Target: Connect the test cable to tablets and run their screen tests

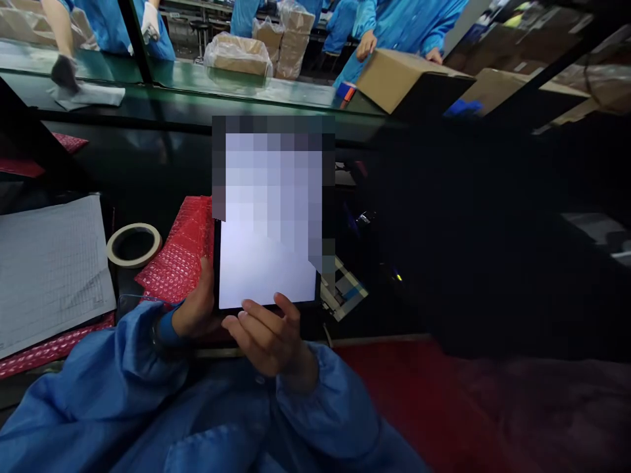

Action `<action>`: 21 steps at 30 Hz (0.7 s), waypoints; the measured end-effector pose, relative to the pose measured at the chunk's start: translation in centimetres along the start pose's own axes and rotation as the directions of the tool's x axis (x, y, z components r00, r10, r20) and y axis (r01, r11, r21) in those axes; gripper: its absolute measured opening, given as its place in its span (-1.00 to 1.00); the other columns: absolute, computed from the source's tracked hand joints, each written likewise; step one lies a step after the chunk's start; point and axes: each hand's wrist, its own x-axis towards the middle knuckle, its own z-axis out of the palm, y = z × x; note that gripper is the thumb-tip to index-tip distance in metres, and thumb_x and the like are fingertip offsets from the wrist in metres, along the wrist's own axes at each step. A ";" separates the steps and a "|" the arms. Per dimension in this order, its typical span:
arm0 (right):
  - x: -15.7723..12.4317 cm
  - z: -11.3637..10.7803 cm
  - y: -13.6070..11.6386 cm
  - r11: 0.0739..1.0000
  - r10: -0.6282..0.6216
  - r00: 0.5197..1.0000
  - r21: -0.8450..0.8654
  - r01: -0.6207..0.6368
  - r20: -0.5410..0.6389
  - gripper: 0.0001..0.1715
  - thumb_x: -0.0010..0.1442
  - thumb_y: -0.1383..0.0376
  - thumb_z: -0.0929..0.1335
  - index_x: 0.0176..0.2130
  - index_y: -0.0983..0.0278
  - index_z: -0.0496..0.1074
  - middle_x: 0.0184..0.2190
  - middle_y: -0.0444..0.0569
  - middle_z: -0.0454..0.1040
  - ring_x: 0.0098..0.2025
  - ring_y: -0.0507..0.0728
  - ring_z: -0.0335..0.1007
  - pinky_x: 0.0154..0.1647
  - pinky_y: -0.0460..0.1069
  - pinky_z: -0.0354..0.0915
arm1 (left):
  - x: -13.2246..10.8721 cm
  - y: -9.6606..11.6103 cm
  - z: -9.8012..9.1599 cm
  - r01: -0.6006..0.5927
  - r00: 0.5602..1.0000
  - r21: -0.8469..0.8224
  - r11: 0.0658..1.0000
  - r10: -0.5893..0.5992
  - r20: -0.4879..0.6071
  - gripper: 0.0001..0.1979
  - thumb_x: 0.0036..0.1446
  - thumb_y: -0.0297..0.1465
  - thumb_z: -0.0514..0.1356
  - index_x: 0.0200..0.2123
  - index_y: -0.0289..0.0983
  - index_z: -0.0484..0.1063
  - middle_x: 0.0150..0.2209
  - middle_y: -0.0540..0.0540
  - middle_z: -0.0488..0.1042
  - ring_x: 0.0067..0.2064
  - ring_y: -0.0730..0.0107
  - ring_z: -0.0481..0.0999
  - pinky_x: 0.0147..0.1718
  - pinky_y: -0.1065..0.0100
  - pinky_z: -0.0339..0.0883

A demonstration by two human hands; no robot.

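Note:
Both my hands hold a black-edged tablet (261,269) upright in front of me, its screen lit white. A pixelated patch hides the upper part of it. My left hand (194,307) grips the lower left edge, with the thumb side pressed against the frame. My right hand (266,335) holds the bottom edge, its fingers curled over the lower rim. Red bubble wrap (180,253) lies just behind my left hand, partly hidden by the tablet. Blue sleeves cover both my forearms.
A roll of beige tape (134,245) and a grid-printed sheet (52,276) lie on the dark bench at left, with a printed card (342,289) at right. Beyond, a green conveyor (197,82) carries cardboard boxes (409,79), handled by co-workers in blue smocks.

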 end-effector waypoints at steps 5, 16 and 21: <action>0.0 0.1 0.1 1.000 0.008 1.000 -0.006 -0.008 0.007 -0.88 0.19 0.26 0.46 -0.40 0.14 0.51 -0.33 -0.21 0.48 0.03 0.02 0.44 0.43 0.21 -0.01 | -0.1 -0.2 -0.6 0.019 0.999 0.008 1.000 -0.019 0.048 -0.02 0.07 0.29 -0.12 0.18 -0.41 0.37 -0.04 -0.27 0.58 0.02 0.07 0.53 -0.24 0.26 0.47; -0.2 0.0 0.3 0.999 -0.041 0.998 -0.014 0.041 0.042 -0.78 0.23 0.41 0.40 -0.40 0.12 0.54 -0.37 -0.19 0.46 -0.03 0.01 0.46 0.41 0.15 0.01 | 0.2 -0.3 0.2 -0.013 0.996 0.017 1.000 0.011 0.094 0.02 -0.07 0.34 0.00 0.18 -0.35 0.39 -0.07 -0.29 0.57 -0.21 0.16 0.56 -0.61 0.45 0.28; 0.6 -0.3 0.3 1.000 -0.025 0.999 -0.005 0.025 0.030 -0.87 0.23 0.32 0.43 -0.39 0.15 0.53 -0.38 -0.18 0.47 -0.11 -0.01 0.46 0.41 0.11 0.01 | 0.4 -0.8 -0.5 -0.036 0.991 -0.011 0.999 0.037 0.127 0.00 -0.02 0.32 -0.02 0.21 -0.36 0.35 -0.08 -0.27 0.56 -0.20 0.20 0.56 -0.62 0.49 0.32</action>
